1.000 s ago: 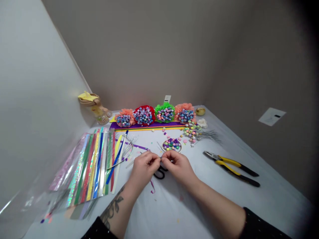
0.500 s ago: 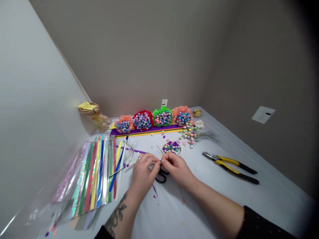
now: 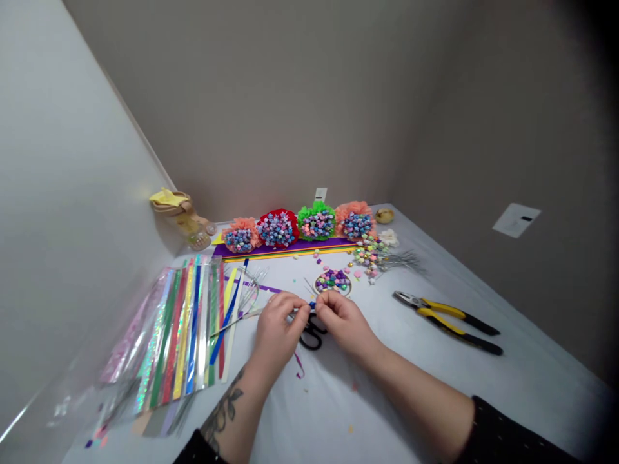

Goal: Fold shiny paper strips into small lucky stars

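A small blue folded paper piece (image 3: 312, 305) shows between the fingertips of both hands. My left hand (image 3: 282, 322) pinches it from the left, thumb against forefinger. From the right, my right hand (image 3: 344, 320) grips it with thumb and fingers. Its exact form is too small to make out. Beneath the hands lie scissors with black handles (image 3: 311, 338); their blades are partly hidden. Just beyond is a round dish of small paper stars (image 3: 333, 282), purple, pink and green.
Left are shiny paper strips in clear sleeves (image 3: 176, 335) and loose strips (image 3: 229, 316). Yellow-and-black pliers (image 3: 447, 322) lie right. Several star bouquets (image 3: 278, 230) line the back on coloured sheets. Wire stems (image 3: 403, 261) with stars rest back right; a tan shoe (image 3: 181, 216) stands back left.
The blue piece now shows between the fingertips, where it was mostly hidden before. Both hands keep their pinch and have shifted only slightly. The view has tilted a little.
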`<state>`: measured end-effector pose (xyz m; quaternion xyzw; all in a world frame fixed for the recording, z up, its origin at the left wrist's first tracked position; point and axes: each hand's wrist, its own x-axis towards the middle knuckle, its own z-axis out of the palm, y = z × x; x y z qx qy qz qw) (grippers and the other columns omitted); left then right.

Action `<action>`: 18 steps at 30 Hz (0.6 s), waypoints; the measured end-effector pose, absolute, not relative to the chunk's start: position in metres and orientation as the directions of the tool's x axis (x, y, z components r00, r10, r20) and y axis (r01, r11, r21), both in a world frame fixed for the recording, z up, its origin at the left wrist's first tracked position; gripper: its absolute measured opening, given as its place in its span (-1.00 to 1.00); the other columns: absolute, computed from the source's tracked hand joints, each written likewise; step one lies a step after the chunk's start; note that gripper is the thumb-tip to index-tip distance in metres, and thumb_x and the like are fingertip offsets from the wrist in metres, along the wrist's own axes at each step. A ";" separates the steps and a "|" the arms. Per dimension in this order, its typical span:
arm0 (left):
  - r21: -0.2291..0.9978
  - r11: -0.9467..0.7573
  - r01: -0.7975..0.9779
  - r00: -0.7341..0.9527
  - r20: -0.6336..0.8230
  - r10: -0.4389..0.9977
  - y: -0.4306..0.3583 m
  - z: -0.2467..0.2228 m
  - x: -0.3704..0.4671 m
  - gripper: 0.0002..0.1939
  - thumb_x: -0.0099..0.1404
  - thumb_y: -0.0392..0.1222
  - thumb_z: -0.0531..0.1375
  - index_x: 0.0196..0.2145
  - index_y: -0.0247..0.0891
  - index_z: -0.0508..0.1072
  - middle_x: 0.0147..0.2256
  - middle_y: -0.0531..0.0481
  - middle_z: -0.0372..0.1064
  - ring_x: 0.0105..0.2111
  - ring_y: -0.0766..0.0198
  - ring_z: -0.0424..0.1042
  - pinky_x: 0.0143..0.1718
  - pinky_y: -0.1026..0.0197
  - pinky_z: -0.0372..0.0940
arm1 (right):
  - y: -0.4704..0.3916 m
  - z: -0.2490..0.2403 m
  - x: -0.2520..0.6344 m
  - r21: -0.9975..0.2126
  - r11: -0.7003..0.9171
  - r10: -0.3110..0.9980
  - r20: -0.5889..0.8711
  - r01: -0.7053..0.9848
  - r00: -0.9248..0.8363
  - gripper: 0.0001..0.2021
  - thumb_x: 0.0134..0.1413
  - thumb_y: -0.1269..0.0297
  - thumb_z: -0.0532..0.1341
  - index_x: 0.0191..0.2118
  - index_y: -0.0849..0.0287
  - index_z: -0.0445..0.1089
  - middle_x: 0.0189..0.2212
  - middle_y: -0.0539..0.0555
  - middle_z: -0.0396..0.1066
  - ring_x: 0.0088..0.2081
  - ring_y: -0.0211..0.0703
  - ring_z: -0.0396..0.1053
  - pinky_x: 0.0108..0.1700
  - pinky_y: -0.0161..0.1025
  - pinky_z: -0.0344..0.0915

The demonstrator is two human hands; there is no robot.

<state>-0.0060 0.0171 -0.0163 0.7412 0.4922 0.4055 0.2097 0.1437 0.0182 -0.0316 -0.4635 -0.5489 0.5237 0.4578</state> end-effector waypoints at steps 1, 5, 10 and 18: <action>0.717 -0.424 0.554 0.183 0.391 0.902 0.017 -0.016 -0.006 -0.88 0.24 -0.26 0.12 -0.45 -0.26 0.40 -0.39 -0.01 0.36 -0.30 0.25 0.34 -0.26 0.23 0.22 | 0.018 -0.032 0.143 -1.000 0.018 0.988 0.015 0.018 -0.153 -0.85 0.02 0.23 0.08 -0.48 0.17 0.16 -0.63 -0.12 0.05 -0.58 -0.33 0.00 -0.53 -0.37 0.00; 0.746 -0.395 0.536 0.163 0.367 0.916 0.017 -0.014 -0.005 -0.86 0.23 -0.28 0.11 -0.48 -0.26 0.38 -0.41 0.00 0.35 -0.34 0.28 0.34 -0.30 0.26 0.22 | 0.017 -0.031 0.141 -1.000 0.012 0.989 0.011 0.007 -0.148 -0.85 0.01 0.23 0.09 -0.48 0.18 0.17 -0.63 -0.12 0.05 -0.58 -0.34 0.01 -0.53 -0.37 0.00; 0.739 -0.406 0.537 0.191 0.363 0.912 0.017 -0.015 -0.006 -0.87 0.22 -0.30 0.10 -0.47 -0.26 0.38 -0.41 -0.01 0.35 -0.33 0.26 0.34 -0.30 0.25 0.23 | 0.016 -0.029 0.142 -0.992 0.088 0.993 0.080 0.094 -0.088 -0.91 -0.02 0.29 0.12 -0.43 0.19 0.25 -0.54 -0.05 0.22 -0.49 -0.29 0.16 -0.46 -0.36 0.12; 0.608 -0.487 0.627 0.256 0.429 0.866 0.015 -0.015 -0.006 -0.90 0.23 -0.28 0.10 -0.40 -0.24 0.41 -0.37 -0.03 0.37 -0.28 0.22 0.34 -0.22 0.17 0.24 | 0.017 -0.027 0.146 -0.936 0.194 0.978 0.163 0.294 -0.129 -0.90 0.01 0.36 0.08 -0.49 0.18 0.24 -0.55 -0.04 0.22 -0.48 -0.27 0.17 -0.43 -0.34 0.10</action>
